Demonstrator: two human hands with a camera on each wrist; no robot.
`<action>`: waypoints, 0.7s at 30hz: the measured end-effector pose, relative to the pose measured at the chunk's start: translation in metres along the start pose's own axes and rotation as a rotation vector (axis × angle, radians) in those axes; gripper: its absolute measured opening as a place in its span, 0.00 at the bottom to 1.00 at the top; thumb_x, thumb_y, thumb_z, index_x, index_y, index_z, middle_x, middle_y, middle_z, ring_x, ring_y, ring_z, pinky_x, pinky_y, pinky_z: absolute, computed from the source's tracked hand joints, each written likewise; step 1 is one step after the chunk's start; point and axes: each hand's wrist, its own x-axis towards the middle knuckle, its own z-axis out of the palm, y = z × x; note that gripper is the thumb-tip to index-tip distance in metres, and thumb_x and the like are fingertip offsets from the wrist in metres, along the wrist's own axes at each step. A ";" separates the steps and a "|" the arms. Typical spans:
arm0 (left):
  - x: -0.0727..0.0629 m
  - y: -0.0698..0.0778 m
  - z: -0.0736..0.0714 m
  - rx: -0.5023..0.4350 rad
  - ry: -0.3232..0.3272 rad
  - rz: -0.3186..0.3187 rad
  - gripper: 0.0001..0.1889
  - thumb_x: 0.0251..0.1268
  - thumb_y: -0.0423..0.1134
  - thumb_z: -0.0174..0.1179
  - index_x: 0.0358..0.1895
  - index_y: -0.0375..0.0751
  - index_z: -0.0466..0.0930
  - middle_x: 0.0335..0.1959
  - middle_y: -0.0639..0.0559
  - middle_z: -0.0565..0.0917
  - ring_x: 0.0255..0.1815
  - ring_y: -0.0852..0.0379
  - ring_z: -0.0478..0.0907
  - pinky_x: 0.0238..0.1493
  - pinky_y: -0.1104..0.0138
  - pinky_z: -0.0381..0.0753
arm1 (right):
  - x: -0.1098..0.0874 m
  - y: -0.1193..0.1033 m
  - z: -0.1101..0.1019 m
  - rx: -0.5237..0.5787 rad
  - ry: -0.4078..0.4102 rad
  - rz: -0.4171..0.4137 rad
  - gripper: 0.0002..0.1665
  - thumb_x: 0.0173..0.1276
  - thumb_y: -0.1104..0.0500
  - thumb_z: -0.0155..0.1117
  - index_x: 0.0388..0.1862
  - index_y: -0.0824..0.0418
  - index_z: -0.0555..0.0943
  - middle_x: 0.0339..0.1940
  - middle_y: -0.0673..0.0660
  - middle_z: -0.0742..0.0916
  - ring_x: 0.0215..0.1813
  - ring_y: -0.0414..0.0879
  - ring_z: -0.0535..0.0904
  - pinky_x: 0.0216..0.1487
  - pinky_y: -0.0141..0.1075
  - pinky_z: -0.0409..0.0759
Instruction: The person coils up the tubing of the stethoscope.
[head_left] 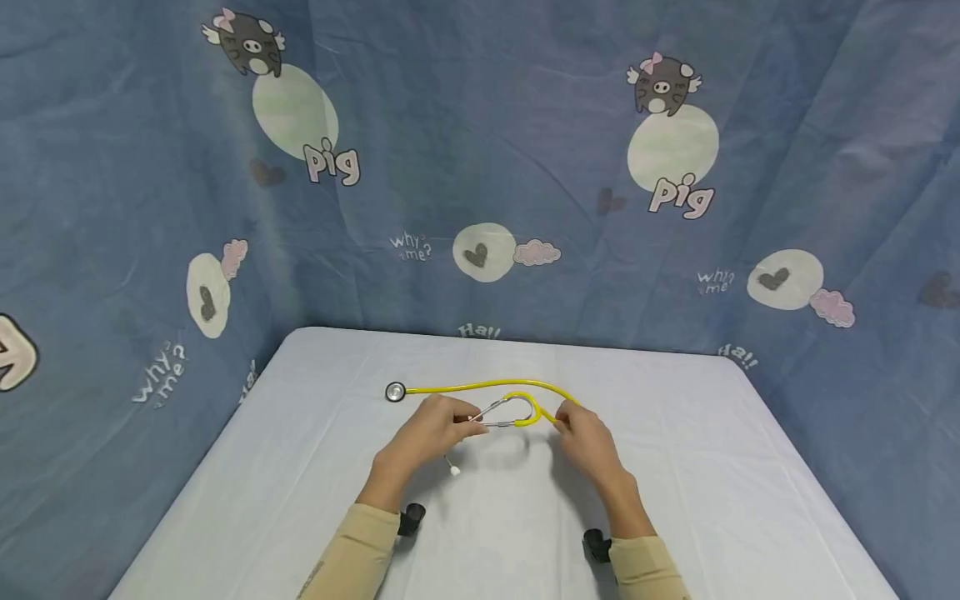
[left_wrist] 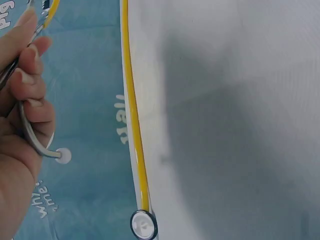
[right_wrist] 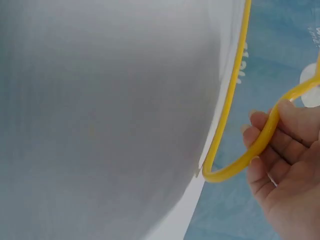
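A yellow stethoscope (head_left: 487, 384) is spread between the two hands above a white table. My left hand (head_left: 435, 429) grips its metal ear tubes (left_wrist: 31, 131), and one white ear tip (left_wrist: 63, 155) pokes out below the fingers. My right hand (head_left: 588, 440) pinches the yellow tubing (right_wrist: 268, 131) between thumb and fingers, just past the fork. From there the tube bends back and runs left along the tabletop. Its round chest piece (head_left: 395, 392) lies on the cloth beyond the left hand. The other ear tip is hidden.
The white-covered table (head_left: 720, 467) ends at a blue printed curtain (head_left: 480, 150) behind and at the sides. A black strap mount (head_left: 411, 519) sits at the left wrist and another black mount (head_left: 597, 546) at the right. Both hands cast shadows on the cloth.
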 end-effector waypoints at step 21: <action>0.007 0.007 0.008 0.036 0.243 -0.008 0.10 0.60 0.51 0.70 0.25 0.60 0.81 0.14 0.64 0.70 0.19 0.65 0.67 0.22 0.71 0.66 | -0.014 -0.038 0.013 0.072 -0.071 -0.215 0.13 0.60 0.71 0.69 0.32 0.58 0.74 0.26 0.49 0.74 0.32 0.42 0.68 0.35 0.33 0.68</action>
